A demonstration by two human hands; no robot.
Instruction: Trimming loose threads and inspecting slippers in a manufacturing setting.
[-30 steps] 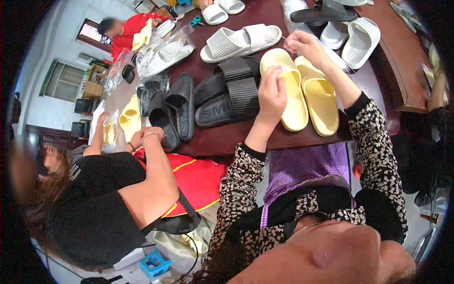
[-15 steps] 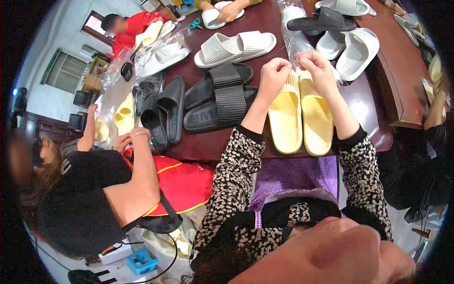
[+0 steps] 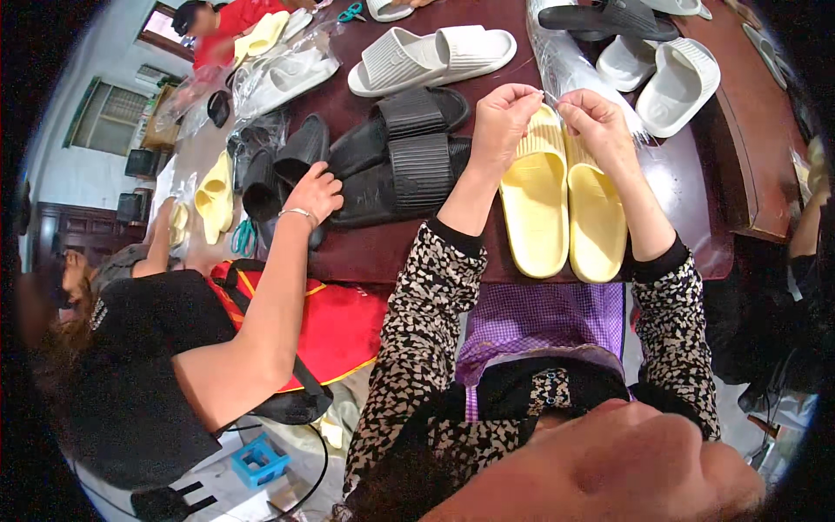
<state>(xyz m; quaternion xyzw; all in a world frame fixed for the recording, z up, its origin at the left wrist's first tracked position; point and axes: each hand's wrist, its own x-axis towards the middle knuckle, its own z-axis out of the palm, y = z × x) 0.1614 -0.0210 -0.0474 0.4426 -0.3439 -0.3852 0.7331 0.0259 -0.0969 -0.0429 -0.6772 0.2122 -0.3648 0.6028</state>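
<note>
My left hand (image 3: 504, 126) and my right hand (image 3: 600, 126) are raised over the far ends of a pair of yellow slippers. Both pinch with thumb and forefinger, the fingertips close together. Something thin and pale shows between them, too small to make out. The left yellow slipper (image 3: 535, 226) and the right yellow slipper (image 3: 598, 230) lie side by side, toes away from me, near the table's front edge. My hands partly hide their ribbed straps. Left of them lies a pair of black slippers (image 3: 422, 170).
Light grey slippers (image 3: 426, 61) lie behind the black pair. Clear plastic bags (image 3: 565, 52) and more slippers (image 3: 678, 91) are at the back right. A co-worker's hand (image 3: 315, 196) reaches in from the left beside black slippers. Turquoise scissors (image 3: 244, 237) lie beyond that arm.
The co-worker's hand on the left has moved from the yellow slippers to the black ones. My hands stay pinched over the yellow pair. The view has shifted slightly.
</note>
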